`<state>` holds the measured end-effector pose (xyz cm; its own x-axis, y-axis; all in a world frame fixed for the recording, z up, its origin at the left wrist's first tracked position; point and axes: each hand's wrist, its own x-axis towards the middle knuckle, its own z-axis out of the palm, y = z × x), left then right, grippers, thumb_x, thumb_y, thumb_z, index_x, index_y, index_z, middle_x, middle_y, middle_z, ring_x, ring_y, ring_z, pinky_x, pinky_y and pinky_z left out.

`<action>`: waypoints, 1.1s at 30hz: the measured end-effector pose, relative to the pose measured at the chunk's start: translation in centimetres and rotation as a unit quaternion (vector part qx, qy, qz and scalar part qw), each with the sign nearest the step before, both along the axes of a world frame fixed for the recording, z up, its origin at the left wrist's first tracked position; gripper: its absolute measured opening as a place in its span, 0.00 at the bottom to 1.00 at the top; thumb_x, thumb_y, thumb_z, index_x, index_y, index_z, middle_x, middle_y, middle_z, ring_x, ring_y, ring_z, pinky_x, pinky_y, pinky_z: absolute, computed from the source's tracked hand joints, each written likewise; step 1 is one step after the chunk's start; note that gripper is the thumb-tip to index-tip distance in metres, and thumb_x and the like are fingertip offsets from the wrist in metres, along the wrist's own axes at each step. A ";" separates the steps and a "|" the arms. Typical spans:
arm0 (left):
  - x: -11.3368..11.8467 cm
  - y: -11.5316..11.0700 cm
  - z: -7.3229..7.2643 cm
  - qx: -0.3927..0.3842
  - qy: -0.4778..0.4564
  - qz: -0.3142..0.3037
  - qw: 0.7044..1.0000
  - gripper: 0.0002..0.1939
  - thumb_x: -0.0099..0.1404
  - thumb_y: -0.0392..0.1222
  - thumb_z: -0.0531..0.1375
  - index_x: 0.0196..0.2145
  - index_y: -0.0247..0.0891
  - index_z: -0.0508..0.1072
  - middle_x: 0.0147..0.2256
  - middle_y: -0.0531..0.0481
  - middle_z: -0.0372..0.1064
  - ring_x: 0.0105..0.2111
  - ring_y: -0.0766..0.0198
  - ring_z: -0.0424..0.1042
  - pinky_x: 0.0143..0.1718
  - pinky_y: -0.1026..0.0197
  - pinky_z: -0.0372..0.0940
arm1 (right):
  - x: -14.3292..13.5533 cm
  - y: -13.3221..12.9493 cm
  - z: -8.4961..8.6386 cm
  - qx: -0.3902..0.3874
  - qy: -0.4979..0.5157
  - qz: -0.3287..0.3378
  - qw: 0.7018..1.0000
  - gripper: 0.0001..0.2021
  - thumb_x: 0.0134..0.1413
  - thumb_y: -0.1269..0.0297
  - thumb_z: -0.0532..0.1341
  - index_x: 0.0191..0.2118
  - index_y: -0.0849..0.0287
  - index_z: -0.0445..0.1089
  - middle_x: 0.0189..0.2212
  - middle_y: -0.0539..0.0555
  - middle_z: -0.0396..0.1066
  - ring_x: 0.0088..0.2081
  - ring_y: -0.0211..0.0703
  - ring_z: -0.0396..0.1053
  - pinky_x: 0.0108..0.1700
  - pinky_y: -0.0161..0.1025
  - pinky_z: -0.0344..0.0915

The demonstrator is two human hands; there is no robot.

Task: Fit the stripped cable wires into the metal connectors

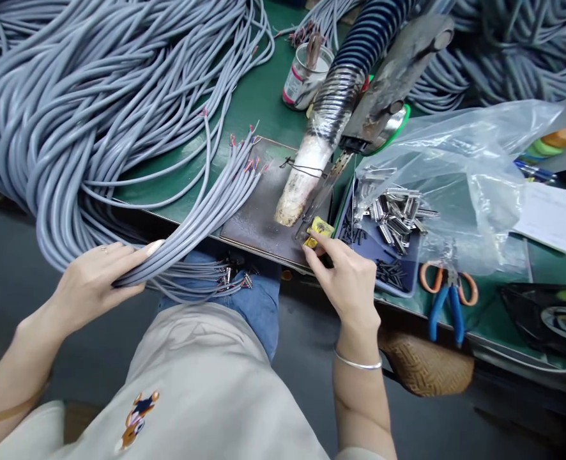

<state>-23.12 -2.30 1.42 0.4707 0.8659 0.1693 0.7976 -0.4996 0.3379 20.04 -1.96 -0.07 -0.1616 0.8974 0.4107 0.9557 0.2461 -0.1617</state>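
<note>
My left hand [103, 278] is wrapped round a bundle of grey cables [191, 227] at the bench's front edge. Their stripped ends, with small coloured wires, fan out over a brown board [264, 217]. Thumb and forefinger of my right hand [343, 275] pinch a small yellow sponge-like piece [320, 231] at the board's right side. Right above it points the metal tip of a soldering iron [325, 188], fixed at a slant. More cables with metal connectors [235, 278] on their ends lie across my lap.
Heaped grey cables [96, 83] cover the left of the green bench. A fume hose [324, 128] slants down beside the iron, near a tin can [305, 76]. To the right are a blue tray [407, 265] of metal connectors, a clear plastic bag [474, 166], and pliers [446, 306].
</note>
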 end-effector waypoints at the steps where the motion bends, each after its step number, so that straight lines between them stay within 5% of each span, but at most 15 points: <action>1: -0.5 -0.4 -0.5 0.016 0.019 -0.022 0.999 0.22 0.72 0.43 0.61 0.62 0.51 0.72 0.36 0.53 0.78 0.34 0.57 0.75 0.37 0.57 0.67 | 0.3 -0.1 0.1 0.009 0.015 0.008 1.000 0.14 0.70 0.58 0.60 0.51 0.59 0.78 0.31 0.52 0.81 0.29 0.39 0.78 0.31 0.34 0.63; 5: -0.6 -1.2 -2.6 0.068 0.062 -0.004 0.996 0.19 0.73 0.45 0.60 0.61 0.47 0.73 0.34 0.51 0.77 0.34 0.54 0.74 0.35 0.54 0.66 | 1.3 -0.7 0.5 0.094 0.063 0.000 0.994 0.11 0.69 0.62 0.60 0.44 0.58 0.80 0.33 0.54 0.83 0.28 0.38 0.78 0.32 0.33 0.67; 8: 1.6 -1.2 -2.8 0.120 0.028 0.007 0.992 0.26 0.68 0.51 0.67 0.61 0.46 0.73 0.44 0.45 0.79 0.43 0.47 0.77 0.44 0.47 0.70 | 1.9 -1.4 0.5 0.177 0.091 -0.027 0.980 0.08 0.66 0.65 0.63 0.41 0.56 0.81 0.26 0.50 0.80 0.20 0.34 0.69 0.26 0.33 0.62; 11: 6.3 -0.4 -1.8 0.211 -0.061 0.025 0.975 0.20 0.65 0.46 0.69 0.53 0.42 0.77 0.43 0.42 0.78 0.44 0.49 0.77 0.48 0.47 0.71 | 2.0 -2.0 0.5 0.231 0.121 -0.055 0.964 0.07 0.64 0.67 0.65 0.42 0.55 0.82 0.21 0.47 0.76 0.16 0.32 0.61 0.23 0.33 0.58; 14: 12.7 2.0 -0.6 0.259 -0.098 0.067 0.959 0.07 0.69 0.42 0.66 0.44 0.41 0.80 0.37 0.44 0.77 0.38 0.54 0.75 0.44 0.50 0.69 | 1.2 -2.5 0.9 0.266 0.131 -0.068 0.953 0.07 0.63 0.67 0.65 0.42 0.53 0.83 0.22 0.47 0.77 0.17 0.32 0.63 0.23 0.34 0.58; 17: 17.9 5.7 0.0 0.173 -0.018 0.123 0.977 0.10 0.71 0.44 0.63 0.44 0.38 0.80 0.41 0.40 0.76 0.43 0.48 0.74 0.43 0.50 0.69 | 0.3 -3.1 1.6 0.282 0.130 -0.055 0.949 0.08 0.63 0.68 0.65 0.42 0.52 0.82 0.22 0.46 0.76 0.18 0.32 0.64 0.24 0.33 0.59; 20: 20.0 8.6 -0.5 0.083 0.014 0.153 0.985 0.06 0.68 0.35 0.62 0.39 0.37 0.80 0.43 0.39 0.76 0.45 0.47 0.74 0.43 0.51 0.69 | 0.1 -4.0 1.9 0.289 0.138 -0.044 0.946 0.09 0.62 0.70 0.66 0.44 0.52 0.82 0.20 0.45 0.74 0.18 0.31 0.64 0.24 0.32 0.58; 23: 19.4 8.8 -1.5 0.103 -0.123 0.194 0.968 0.05 0.66 0.33 0.61 0.37 0.37 0.77 0.40 0.43 0.76 0.42 0.52 0.75 0.48 0.52 0.69 | 0.5 -4.8 1.4 0.286 0.160 -0.054 0.943 0.09 0.61 0.69 0.66 0.44 0.51 0.82 0.18 0.45 0.72 0.17 0.33 0.64 0.23 0.34 0.58; 26: 18.3 6.4 -1.4 0.071 -0.325 0.218 0.918 0.05 0.63 0.35 0.63 0.39 0.38 0.74 0.34 0.50 0.74 0.35 0.61 0.73 0.42 0.59 0.69 | 0.5 -5.3 0.9 0.270 0.211 -0.085 0.936 0.08 0.63 0.64 0.65 0.43 0.50 0.83 0.19 0.48 0.72 0.17 0.37 0.66 0.21 0.37 0.59; 29: 17.8 3.5 0.2 -0.044 -0.431 0.156 0.887 0.05 0.63 0.39 0.65 0.37 0.37 0.76 0.31 0.51 0.74 0.31 0.66 0.72 0.38 0.63 0.70 | -0.4 -5.5 1.0 0.283 0.272 -0.121 0.912 0.10 0.65 0.58 0.63 0.41 0.52 0.83 0.19 0.50 0.73 0.17 0.41 0.67 0.20 0.39 0.60; 31: 18.1 2.3 1.4 -0.214 -0.438 0.020 0.873 0.08 0.62 0.42 0.69 0.35 0.36 0.79 0.30 0.49 0.77 0.29 0.66 0.73 0.34 0.65 0.70 | -1.4 -5.6 1.3 0.300 0.301 -0.129 0.896 0.12 0.66 0.56 0.61 0.40 0.52 0.82 0.18 0.50 0.71 0.16 0.41 0.65 0.18 0.40 0.59; 33: 18.8 2.0 2.0 -0.410 -0.404 -0.109 0.811 0.10 0.60 0.44 0.71 0.34 0.34 0.81 0.27 0.47 0.77 0.25 0.66 0.72 0.27 0.66 0.67 | -2.4 -5.7 1.7 0.306 0.314 -0.128 0.890 0.13 0.67 0.54 0.60 0.38 0.52 0.82 0.16 0.49 0.68 0.14 0.39 0.62 0.18 0.39 0.58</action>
